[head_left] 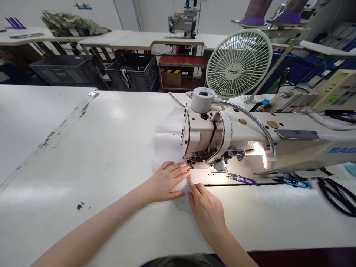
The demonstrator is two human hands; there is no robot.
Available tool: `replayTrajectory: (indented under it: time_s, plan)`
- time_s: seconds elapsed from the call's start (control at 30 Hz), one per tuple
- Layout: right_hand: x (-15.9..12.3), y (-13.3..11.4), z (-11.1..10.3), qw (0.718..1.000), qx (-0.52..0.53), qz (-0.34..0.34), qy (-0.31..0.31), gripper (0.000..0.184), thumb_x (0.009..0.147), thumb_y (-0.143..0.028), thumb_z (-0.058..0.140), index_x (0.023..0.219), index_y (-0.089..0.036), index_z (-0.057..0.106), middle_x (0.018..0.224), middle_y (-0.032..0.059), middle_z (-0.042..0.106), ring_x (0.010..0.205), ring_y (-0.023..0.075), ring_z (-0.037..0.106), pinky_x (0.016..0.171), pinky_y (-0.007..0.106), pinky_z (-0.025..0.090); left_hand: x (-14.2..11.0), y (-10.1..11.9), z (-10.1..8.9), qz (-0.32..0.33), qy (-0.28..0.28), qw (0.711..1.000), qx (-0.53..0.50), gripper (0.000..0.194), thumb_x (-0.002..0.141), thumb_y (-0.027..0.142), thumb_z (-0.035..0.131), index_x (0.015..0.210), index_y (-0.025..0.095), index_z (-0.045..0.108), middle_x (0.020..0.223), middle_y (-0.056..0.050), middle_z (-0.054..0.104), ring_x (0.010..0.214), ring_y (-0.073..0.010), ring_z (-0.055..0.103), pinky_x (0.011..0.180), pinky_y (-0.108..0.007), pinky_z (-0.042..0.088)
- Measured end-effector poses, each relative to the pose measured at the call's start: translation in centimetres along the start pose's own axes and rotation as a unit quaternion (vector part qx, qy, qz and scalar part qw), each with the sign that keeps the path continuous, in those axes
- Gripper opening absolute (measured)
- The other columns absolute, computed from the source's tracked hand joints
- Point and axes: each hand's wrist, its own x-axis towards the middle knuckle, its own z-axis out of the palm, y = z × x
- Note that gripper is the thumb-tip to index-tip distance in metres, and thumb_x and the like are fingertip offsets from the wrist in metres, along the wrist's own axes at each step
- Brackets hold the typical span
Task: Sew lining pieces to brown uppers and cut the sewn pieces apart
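Observation:
A white sheet of fabric [167, 142] lies on the table under the head of a sewing machine [200, 129]. My left hand [169, 180] rests on it with fingers stretched out flat, its fingertips beside the presser foot [189, 163]. My right hand [207, 204] is just in front of the needle area, fingers curled and pinching the sheet's right edge. The sheet's near end shows between the hands, and my left hand covers its middle. Purple thread snips [242, 179] lie on the machine bed, to the right of my right hand.
Blue thread snips [296, 182] and black-handled scissors [338, 196] lie farther right. Behind the machine stands a green fan [239, 63]. A flexible lamp [264, 155] lights the bed. Grey crates [136, 76] and another sewing machine [182, 24] are across the aisle.

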Motion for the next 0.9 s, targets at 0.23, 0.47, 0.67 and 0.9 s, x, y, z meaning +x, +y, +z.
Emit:
replayTrajectory:
  time_s: [0.23, 0.47, 0.67, 0.9]
  plan:
    - [0.1, -0.1, -0.4, 0.999, -0.012, -0.013, 0.035, 0.026, 0.088, -0.008, 0.045, 0.103, -0.012, 0.066, 0.067, 0.0004, 0.057, 0.051, 0.0077, 0.051, 0.047, 0.024, 0.03, 0.0, 0.0, 0.2, 0.023, -0.006, 1.0, 0.0, 0.046, 0.094, 0.038, 0.04, 0.135, 0.018, 0.043, 0.141, -0.008, 0.047, 0.134, -0.0245, 0.036, 0.107, -0.04, 0.025]
    - [-0.3, 0.1, -0.3, 0.998, 0.021, -0.021, 0.058, 0.027, 0.09, -0.009, 0.041, 0.097, -0.014, 0.067, 0.066, 0.0005, 0.057, 0.049, 0.0078, 0.047, 0.048, 0.024, 0.03, -0.6, 0.1, 0.9, 0.037, 0.019, 0.999, 0.003, 0.036, 0.095, 0.028, 0.038, 0.13, 0.021, 0.049, 0.137, -0.006, 0.052, 0.13, -0.0198, 0.042, 0.105, -0.037, 0.029]
    - [-0.3, 0.8, -0.4, 0.995, 0.099, 0.004, 0.03, 0.031, 0.094, -0.015, 0.036, 0.101, -0.017, 0.066, 0.07, 0.0007, 0.06, 0.053, 0.0079, 0.053, 0.05, 0.022, 0.032, -0.5, -0.2, 1.5, 0.026, 0.057, 0.998, -0.01, 0.032, 0.093, 0.017, 0.04, 0.121, 0.026, 0.055, 0.125, -0.001, 0.062, 0.126, -0.0156, 0.047, 0.103, -0.032, 0.031]
    - [1.5, 2.2, -0.2, 0.995, 0.07, -0.021, -0.074, 0.03, 0.092, -0.015, 0.039, 0.098, -0.019, 0.068, 0.07, 0.0011, 0.058, 0.049, 0.0078, 0.05, 0.046, 0.024, 0.024, 0.8, -1.0, 1.0, 0.002, 0.039, 0.999, -0.013, 0.031, 0.09, 0.013, 0.043, 0.114, 0.027, 0.059, 0.116, -0.001, 0.065, 0.118, -0.0168, 0.051, 0.097, -0.032, 0.034]
